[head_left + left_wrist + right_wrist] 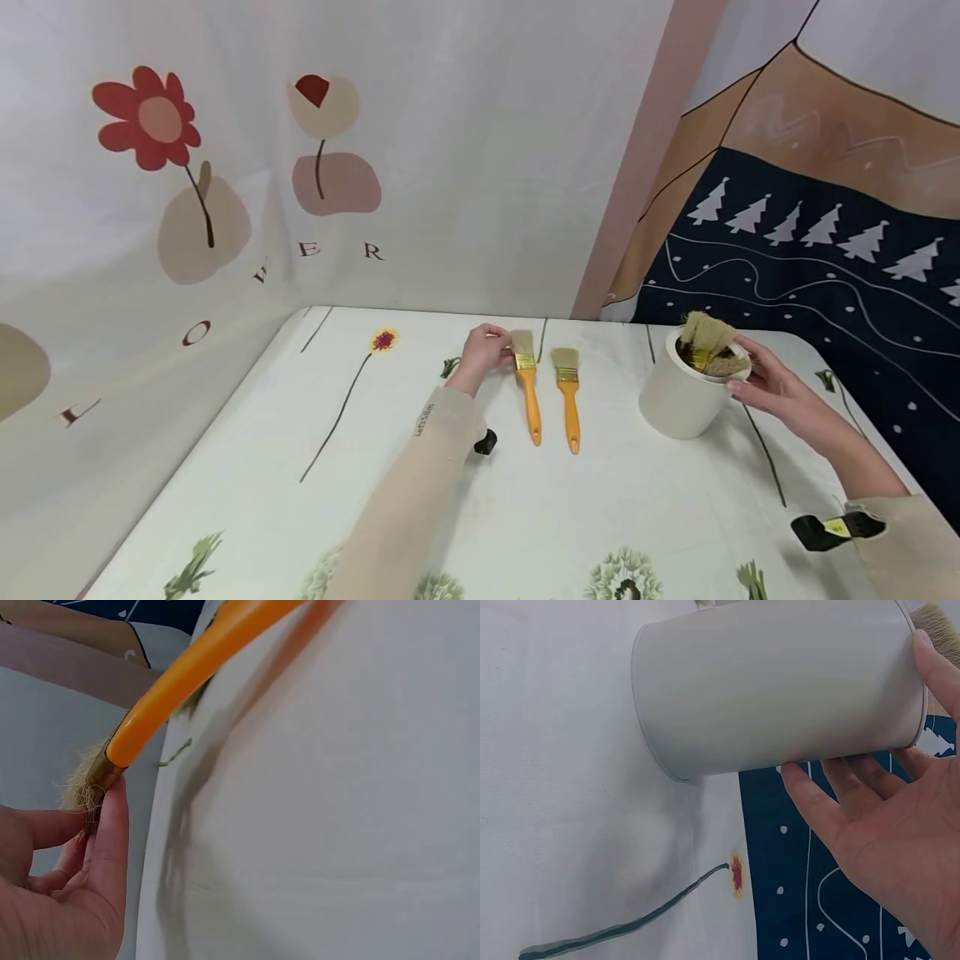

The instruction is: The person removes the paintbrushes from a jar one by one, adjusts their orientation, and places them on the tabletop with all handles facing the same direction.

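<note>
My left hand (483, 350) pinches a paintbrush (529, 400) at its bristle end. The left wrist view has the thumb and fingers of that hand (82, 877) meeting at the metal band and bristles, with the orange handle (180, 682) slanting away. Beside it lies a second orange-handled paintbrush (571, 404), bristles pointing to the far side. My right hand (776, 387) holds a white cylindrical container (678, 404) by its upper right side, the thumb at the rim (934, 667). Brush bristles (707, 335) stick up out of the container; their handles are hidden inside.
A white cloth printed with flowers covers the table (420, 533). White hanging fabric (480, 167) closes off the back and left sides. Dark blue cloth with white trees (810, 267) hangs at the right. Black wrist straps (825, 532) are on both sleeves.
</note>
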The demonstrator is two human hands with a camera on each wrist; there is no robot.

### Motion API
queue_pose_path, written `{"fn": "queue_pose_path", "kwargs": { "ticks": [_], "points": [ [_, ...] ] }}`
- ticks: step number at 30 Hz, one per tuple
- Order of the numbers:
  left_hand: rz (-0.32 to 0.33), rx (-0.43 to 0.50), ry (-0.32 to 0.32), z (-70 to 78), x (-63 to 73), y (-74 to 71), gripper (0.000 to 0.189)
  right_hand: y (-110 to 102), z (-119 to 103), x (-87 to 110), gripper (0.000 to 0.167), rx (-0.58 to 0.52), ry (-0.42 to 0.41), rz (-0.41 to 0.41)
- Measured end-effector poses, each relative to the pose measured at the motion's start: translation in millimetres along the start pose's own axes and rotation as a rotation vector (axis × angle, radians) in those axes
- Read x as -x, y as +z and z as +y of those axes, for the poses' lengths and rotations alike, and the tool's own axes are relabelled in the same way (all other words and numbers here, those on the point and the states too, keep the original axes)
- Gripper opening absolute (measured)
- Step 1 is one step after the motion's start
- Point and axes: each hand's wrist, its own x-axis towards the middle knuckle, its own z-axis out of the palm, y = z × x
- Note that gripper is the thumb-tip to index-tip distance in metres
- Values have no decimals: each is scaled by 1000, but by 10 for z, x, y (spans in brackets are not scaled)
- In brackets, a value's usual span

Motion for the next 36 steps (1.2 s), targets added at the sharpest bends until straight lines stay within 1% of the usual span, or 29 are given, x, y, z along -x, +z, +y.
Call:
{"fn": "queue_pose_path", "kwargs": {
  "ticks": [5,14,18,22,26,29,32,36],
  "points": [
    [1,-63,-5,-60,-17,-1,16,0,9,2,75,-4,-9,2],
    [11,-127,-22,-149,-48,3,11,1,37,-2,75,-7,-31,8],
    [12,-155,-19,-158,-60,8,16,-1,36,-4,75,-1,-23,10],
    [-14,-171,-12,-134,-64,12,24,-5,33,-3,75,1,-13,8],
    [-46,-186,9,-103,-54,24,28,-5,32,0,75,1,-13,9],
    [-61,-193,39,-99,-57,38,30,1,34,3,75,1,-19,11],
    [-56,-209,84,-105,-65,49,33,6,35,5,75,0,-27,12],
    [-30,-247,146,-97,-67,48,36,3,36,8,74,1,-30,11]
  ]
}}
